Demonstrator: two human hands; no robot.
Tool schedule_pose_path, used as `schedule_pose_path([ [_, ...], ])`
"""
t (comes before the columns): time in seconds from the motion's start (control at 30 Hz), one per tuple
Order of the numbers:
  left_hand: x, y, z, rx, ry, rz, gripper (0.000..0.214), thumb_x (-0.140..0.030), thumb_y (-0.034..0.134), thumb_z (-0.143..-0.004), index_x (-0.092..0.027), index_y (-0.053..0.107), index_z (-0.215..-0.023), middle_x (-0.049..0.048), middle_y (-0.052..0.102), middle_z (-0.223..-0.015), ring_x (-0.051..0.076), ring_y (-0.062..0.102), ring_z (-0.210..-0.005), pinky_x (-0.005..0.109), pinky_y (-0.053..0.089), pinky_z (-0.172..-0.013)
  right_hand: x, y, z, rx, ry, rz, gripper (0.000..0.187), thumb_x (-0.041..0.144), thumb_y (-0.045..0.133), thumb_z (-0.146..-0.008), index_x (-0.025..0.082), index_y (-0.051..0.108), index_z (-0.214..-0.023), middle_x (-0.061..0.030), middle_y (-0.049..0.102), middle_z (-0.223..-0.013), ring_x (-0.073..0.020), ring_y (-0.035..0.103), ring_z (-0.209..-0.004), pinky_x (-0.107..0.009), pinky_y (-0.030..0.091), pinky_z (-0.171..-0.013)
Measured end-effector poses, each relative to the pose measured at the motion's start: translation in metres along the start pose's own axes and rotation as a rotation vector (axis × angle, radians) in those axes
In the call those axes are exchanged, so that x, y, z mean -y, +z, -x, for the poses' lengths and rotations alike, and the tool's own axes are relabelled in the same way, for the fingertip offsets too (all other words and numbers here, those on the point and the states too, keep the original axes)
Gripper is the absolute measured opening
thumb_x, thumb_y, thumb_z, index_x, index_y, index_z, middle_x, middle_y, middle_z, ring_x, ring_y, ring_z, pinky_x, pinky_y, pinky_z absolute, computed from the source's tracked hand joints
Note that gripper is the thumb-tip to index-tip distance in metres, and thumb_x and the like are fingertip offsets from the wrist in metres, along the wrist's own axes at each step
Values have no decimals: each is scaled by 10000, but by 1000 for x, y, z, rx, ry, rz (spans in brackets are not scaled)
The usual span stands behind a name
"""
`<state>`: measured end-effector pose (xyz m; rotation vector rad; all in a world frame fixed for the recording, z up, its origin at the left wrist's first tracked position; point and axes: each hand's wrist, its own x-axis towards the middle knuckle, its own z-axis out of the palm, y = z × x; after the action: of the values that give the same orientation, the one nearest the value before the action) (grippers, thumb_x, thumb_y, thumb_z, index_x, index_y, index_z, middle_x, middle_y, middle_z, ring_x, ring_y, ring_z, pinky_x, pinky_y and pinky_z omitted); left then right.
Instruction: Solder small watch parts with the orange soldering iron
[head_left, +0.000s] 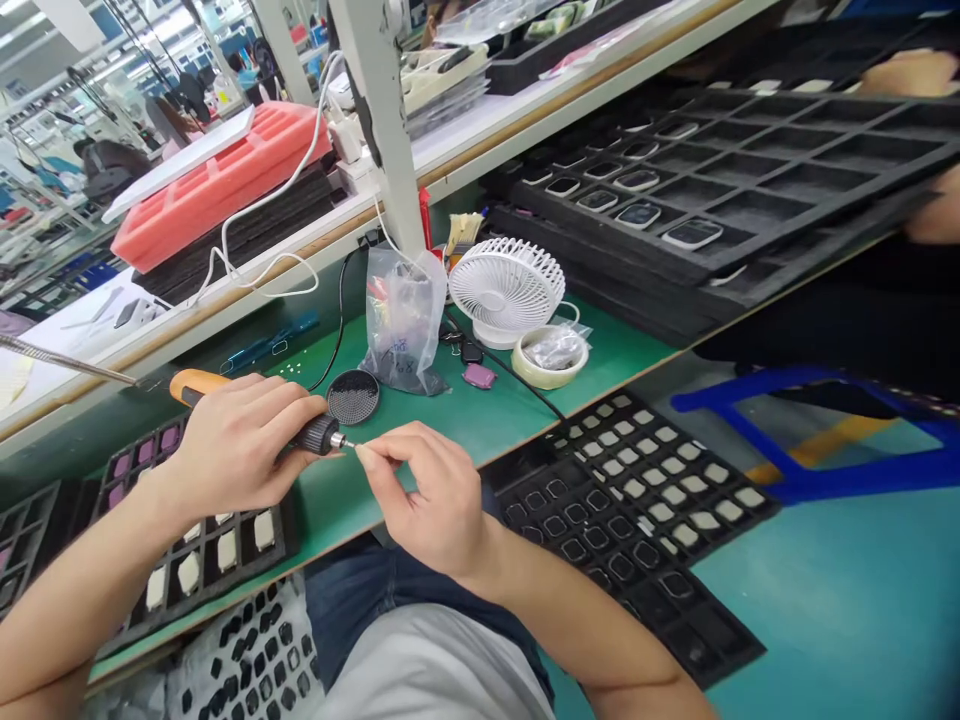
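My left hand [240, 445] is wrapped round an electric screwdriver [196, 386] with an orange body and a black front end, its tip pointing right. My right hand [427, 490] pinches its thumb and forefinger together right at the screwdriver's tip; what it pinches is too small to make out. Both hands hover over the green mat [450, 420] at the bench's front edge. A small round black dish [353, 397] lies just behind the tip.
A black tray [187, 560] with white and purple parts lies under my left arm; another [637, 500] sits to my right. Behind stand a plastic bag [405, 320], a white desk fan [506, 285] and a tape roll [551, 358]. Stacked black trays [712, 190] fill the right, where another person's hand [911, 72] shows.
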<state>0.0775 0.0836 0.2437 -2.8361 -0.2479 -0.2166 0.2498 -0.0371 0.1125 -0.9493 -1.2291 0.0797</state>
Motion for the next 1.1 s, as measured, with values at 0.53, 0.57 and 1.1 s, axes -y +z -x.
schedule_pose_path([
  [0.53,-8,-1,-3,-94,-18,-72,235,-259,659,-935,-165,621,-1147,103,731,-1002,260,652,-839,430,487,-785,13,4,-5,14,142,-23,164,125,682,-953,211,565,-876,38,586,-703,-95,541,-624,-266,472,-613],
  [0.57,-8,-1,-3,-90,-20,-83,244,-270,659,-936,-163,622,-1151,108,730,-1013,266,650,-843,438,488,-790,14,4,-5,19,161,-23,163,132,677,-958,211,564,-872,40,579,-702,-93,536,-621,-266,468,-609],
  [1.1,-6,1,2,53,-42,-143,361,-467,612,-976,-138,624,-1126,143,685,-1043,308,609,-880,484,475,-815,-11,11,-2,44,-72,11,215,52,691,-918,218,607,-1026,-40,720,-849,-165,646,-761,-325,552,-690],
])
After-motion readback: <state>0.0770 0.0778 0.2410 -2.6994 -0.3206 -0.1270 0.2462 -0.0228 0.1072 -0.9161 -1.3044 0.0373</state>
